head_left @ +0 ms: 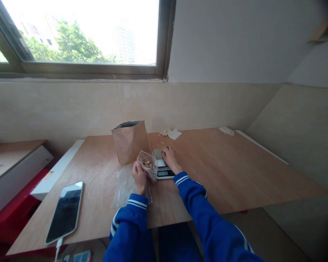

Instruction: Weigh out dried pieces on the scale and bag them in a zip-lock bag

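Note:
My left hand [139, 177] holds a small clear plastic bag [148, 163] with a few brownish pieces inside, raised just above the wooden table [235, 171]. My right hand [171, 158] lies palm down on the platform of a small digital kitchen scale [161, 168], whose display faces me. An open brown paper pouch [130, 142] stands upright just behind and left of the clear bag. Both arms are in blue sleeves with white cuff stripes.
A smartphone [65, 211] on a white cable lies at the table's front left. Flat clear plastic bags [123, 185] lie beneath my left hand. White paper scraps [171, 133] and a crumpled piece [226, 130] sit near the back edge. A red and white bench [22, 171] stands left.

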The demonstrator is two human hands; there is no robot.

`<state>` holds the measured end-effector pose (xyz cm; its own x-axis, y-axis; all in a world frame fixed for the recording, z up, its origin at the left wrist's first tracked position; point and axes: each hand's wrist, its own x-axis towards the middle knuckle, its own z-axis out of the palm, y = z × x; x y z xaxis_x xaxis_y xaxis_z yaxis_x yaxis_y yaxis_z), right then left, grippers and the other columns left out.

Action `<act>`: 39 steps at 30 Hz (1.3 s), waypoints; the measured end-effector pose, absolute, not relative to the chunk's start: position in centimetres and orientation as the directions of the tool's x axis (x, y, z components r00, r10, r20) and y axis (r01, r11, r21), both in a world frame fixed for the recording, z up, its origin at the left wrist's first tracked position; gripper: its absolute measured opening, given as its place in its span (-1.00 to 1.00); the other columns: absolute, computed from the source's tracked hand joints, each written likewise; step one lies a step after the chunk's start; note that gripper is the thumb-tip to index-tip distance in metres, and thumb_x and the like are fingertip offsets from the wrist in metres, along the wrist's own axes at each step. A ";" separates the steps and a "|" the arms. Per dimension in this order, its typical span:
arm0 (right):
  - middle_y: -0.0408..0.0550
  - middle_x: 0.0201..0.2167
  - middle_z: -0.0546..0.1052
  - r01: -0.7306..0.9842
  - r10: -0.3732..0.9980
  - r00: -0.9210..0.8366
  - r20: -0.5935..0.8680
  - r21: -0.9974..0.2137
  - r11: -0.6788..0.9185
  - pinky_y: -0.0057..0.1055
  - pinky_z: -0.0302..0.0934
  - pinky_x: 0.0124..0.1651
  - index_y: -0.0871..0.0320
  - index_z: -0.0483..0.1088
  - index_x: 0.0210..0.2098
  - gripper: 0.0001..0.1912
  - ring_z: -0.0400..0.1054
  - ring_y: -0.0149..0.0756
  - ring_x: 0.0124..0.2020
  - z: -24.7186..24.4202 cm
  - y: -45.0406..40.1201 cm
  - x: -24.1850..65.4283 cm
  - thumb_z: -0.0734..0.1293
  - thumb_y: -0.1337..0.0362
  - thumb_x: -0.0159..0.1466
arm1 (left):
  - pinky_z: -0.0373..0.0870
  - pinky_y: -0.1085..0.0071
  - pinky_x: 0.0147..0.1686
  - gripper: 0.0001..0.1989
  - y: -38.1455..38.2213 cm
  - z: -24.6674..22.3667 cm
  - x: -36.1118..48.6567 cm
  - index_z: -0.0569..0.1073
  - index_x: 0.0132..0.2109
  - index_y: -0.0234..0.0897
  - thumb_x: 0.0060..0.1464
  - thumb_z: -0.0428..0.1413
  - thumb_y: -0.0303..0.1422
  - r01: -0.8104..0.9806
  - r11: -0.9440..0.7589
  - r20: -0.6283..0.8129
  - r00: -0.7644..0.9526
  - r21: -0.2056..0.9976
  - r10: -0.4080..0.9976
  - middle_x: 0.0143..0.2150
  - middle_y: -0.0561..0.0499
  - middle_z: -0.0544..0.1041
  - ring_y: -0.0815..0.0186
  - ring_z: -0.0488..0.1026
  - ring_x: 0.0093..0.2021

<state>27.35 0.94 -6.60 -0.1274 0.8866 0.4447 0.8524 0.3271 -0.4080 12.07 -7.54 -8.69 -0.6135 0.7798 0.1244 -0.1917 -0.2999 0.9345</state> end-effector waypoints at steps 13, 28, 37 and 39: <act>-0.16 -0.33 0.46 0.230 0.928 -0.297 0.226 -0.926 0.300 -0.40 0.31 -0.31 0.09 0.23 -0.22 -0.60 0.40 -0.30 -0.33 -0.5 -3.5 21.8 0.43 0.10 0.07 | 0.07 0.50 -0.64 -0.54 -7.6 -8.9 12.1 0.23 -0.50 -0.25 0.15 0.01 0.02 -0.190 -0.335 0.157 -0.606 0.923 0.780 -0.65 0.19 0.18 0.48 0.09 -0.65; 0.00 -0.21 0.60 0.475 0.848 -0.469 0.249 -0.738 0.479 -0.38 0.27 -0.14 0.12 0.48 -0.23 -0.75 0.49 -0.24 -0.19 -0.2 -5.3 21.2 0.16 0.30 0.39 | -0.06 0.51 -0.73 -0.54 -8.2 -9.4 12.2 0.27 -0.50 -0.25 0.16 0.01 0.02 -0.257 -0.396 0.218 -0.522 0.882 0.825 -0.74 0.20 0.13 0.50 0.03 -0.75; -0.08 -0.27 0.56 0.478 0.826 -0.513 0.236 -0.721 0.502 -0.41 0.30 -0.22 0.11 0.35 -0.18 -0.87 0.48 -0.28 -0.25 -1.1 -4.7 22.7 0.34 0.30 0.27 | 0.08 0.45 -0.67 -0.51 -9.1 -10.1 12.0 0.28 -0.58 -0.24 0.17 0.01 0.00 -0.134 -0.447 0.346 -0.453 0.884 0.821 -0.76 0.13 0.16 0.46 0.09 -0.74; -0.08 -0.29 0.53 0.574 0.809 -0.536 0.242 -0.598 0.559 -0.41 0.27 -0.18 0.12 0.34 -0.29 -0.92 0.44 -0.27 -0.23 -1.2 -5.0 22.4 0.35 0.37 0.25 | 0.13 0.42 -0.63 -0.50 -9.4 -10.3 11.8 0.29 -0.61 -0.24 0.17 0.01 -0.02 -0.047 -0.488 0.439 -0.367 0.872 0.820 -0.75 0.10 0.19 0.43 0.14 -0.71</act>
<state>22.40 -5.04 -1.24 -0.5358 0.8088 0.2424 0.5735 0.5594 -0.5985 11.83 -9.43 -10.35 -0.3668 0.8200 0.4394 -0.0471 -0.4881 0.8715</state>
